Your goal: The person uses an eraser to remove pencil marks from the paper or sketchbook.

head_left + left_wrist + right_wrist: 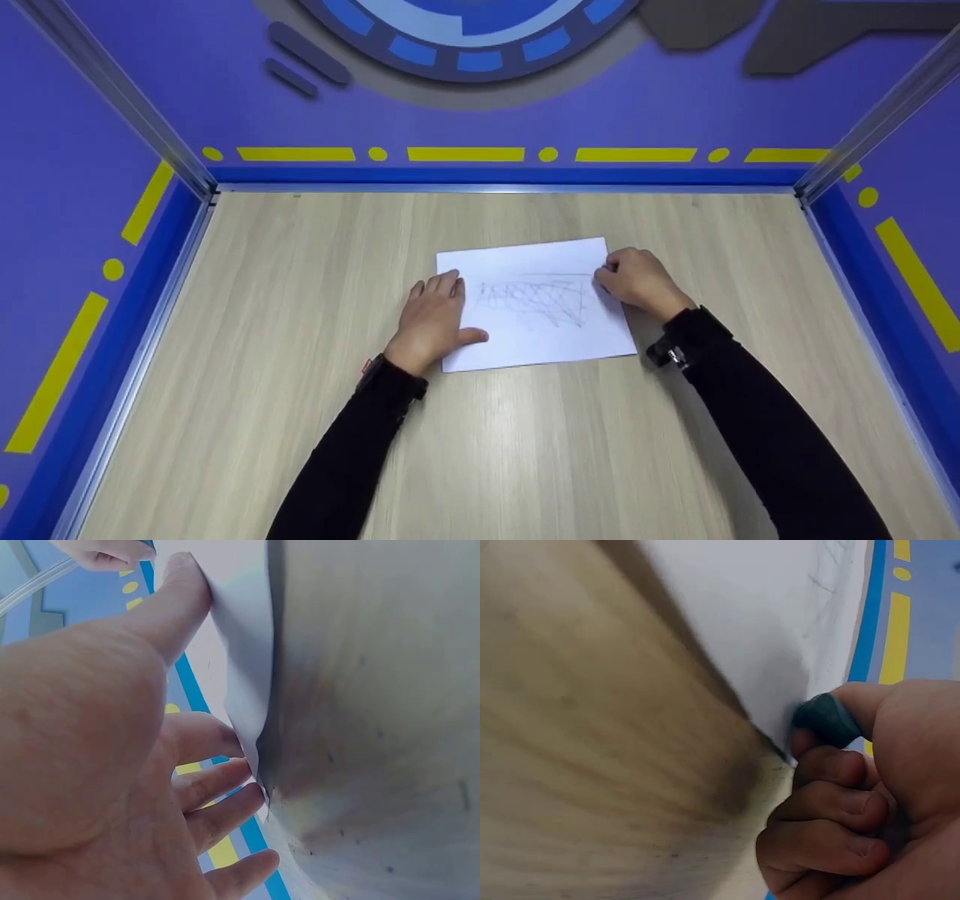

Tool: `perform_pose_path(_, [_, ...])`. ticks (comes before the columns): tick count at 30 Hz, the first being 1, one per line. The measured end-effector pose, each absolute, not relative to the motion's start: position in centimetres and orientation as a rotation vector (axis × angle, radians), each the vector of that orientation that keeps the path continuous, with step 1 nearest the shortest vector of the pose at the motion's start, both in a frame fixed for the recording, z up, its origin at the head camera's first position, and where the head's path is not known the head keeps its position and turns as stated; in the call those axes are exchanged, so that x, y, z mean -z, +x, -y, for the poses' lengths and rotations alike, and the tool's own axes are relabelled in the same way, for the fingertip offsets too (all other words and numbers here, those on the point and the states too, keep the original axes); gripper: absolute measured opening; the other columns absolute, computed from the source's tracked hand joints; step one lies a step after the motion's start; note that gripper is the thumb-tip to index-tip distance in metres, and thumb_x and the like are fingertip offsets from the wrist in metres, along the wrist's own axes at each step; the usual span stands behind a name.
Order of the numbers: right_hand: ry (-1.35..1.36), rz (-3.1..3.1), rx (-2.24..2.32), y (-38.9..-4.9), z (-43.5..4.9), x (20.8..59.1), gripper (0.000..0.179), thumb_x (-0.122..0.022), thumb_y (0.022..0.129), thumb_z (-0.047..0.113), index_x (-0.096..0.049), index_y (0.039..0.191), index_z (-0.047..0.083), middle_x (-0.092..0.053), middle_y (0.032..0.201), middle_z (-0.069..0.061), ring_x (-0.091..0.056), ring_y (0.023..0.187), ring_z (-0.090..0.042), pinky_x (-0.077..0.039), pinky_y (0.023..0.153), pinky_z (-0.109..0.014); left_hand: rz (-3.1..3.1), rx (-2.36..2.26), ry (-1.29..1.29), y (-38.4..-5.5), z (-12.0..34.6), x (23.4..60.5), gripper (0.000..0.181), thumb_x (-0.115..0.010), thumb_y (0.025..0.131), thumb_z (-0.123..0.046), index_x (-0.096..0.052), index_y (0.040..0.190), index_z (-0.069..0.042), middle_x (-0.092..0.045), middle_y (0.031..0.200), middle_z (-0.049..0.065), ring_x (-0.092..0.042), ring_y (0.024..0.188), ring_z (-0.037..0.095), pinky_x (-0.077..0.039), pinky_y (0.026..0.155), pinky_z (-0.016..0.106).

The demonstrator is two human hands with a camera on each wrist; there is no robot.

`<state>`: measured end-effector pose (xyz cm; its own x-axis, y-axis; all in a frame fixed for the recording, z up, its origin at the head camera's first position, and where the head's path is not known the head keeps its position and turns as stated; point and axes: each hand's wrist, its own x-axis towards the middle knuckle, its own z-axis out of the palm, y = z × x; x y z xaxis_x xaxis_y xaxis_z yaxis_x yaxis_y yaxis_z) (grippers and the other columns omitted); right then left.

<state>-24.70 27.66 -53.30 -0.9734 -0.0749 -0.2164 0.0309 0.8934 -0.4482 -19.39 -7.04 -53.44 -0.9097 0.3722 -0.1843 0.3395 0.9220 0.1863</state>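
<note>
A white sheet of paper (536, 352) with grey pencil scribbles (536, 296) across its middle lies slightly turned on the table. My left hand (430, 322) rests on the sheet's left edge, fingers spread and thumb out over the paper. In the left wrist view, that edge lifts a little off the table near the thumb (176, 604). At the sheet's right edge, my right hand (640, 281) pinches a small dark green eraser-like lump (829, 721) between thumb and index finger, against the paper. Its other fingers are curled in. The head view hides this lump.
A light wood-grain table (300, 247) carries the sheet. Blue-purple panels with yellow marks (465, 154) wall it at the back and both sides, with metal rails (510, 187) along the edges. Dark straps with small devices (675, 349) sit on both wrists.
</note>
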Motion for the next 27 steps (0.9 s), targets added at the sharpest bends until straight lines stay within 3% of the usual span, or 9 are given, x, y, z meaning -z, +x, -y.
perform_pose_path(8, [0.035, -2.794, 0.622, -25.3, -25.4, 52.4, 0.034, -0.053, 0.093, 0.031, -0.046, 0.066, 0.012, -0.044, 0.063, -0.003, -0.046, 0.060, -0.022, -0.033, 0.051, -0.032, -2.865, -0.206, 0.548, -19.4, 7.2, 53.6, 0.104, -0.067, 0.081, -0.068, -0.034, 0.153, 0.001, -0.028, 0.162, 0.015, -0.026, 0.150, 0.033, -0.020, 0.123, 0.056])
perform_pose_path(14, [-0.095, -2.775, 0.769, -25.5, -21.1, 52.3, 0.039, -0.057, 0.096, 0.036, -0.049, 0.067, 0.012, -0.045, 0.065, -0.001, -0.047, 0.062, -0.021, -0.037, 0.055, -0.032, -2.869, -0.202, 0.546, -19.5, 7.3, 53.5, 0.105, -0.068, 0.080, -0.068, -0.035, 0.152, 0.001, -0.029, 0.162, 0.016, -0.027, 0.150, 0.034, -0.021, 0.122, 0.057])
perform_pose_path(21, [-0.238, -2.744, 0.756, -26.0, -14.5, 51.6, 0.036, -0.062, 0.094, 0.035, -0.057, 0.066, 0.012, -0.055, 0.065, -0.002, -0.053, 0.063, -0.021, -0.045, 0.059, -0.033, -2.865, -0.215, 0.567, -19.6, 7.4, 53.6, 0.105, -0.067, 0.080, -0.069, -0.036, 0.152, 0.002, -0.029, 0.161, 0.017, -0.028, 0.149, 0.036, -0.021, 0.122, 0.058])
perform_pose_path(27, [-0.341, -2.775, 0.580, -26.2, -9.7, 52.1, 0.029, -0.057, 0.093, 0.028, -0.061, 0.070, 0.011, -0.065, 0.079, -0.009, -0.060, 0.078, -0.027, -0.051, 0.071, -0.040, -2.910, -0.183, 0.593, -19.4, 7.1, 53.4, 0.104, -0.069, 0.079, -0.068, -0.040, 0.149, 0.003, -0.035, 0.157, 0.015, -0.034, 0.146, 0.033, -0.027, 0.120, 0.056])
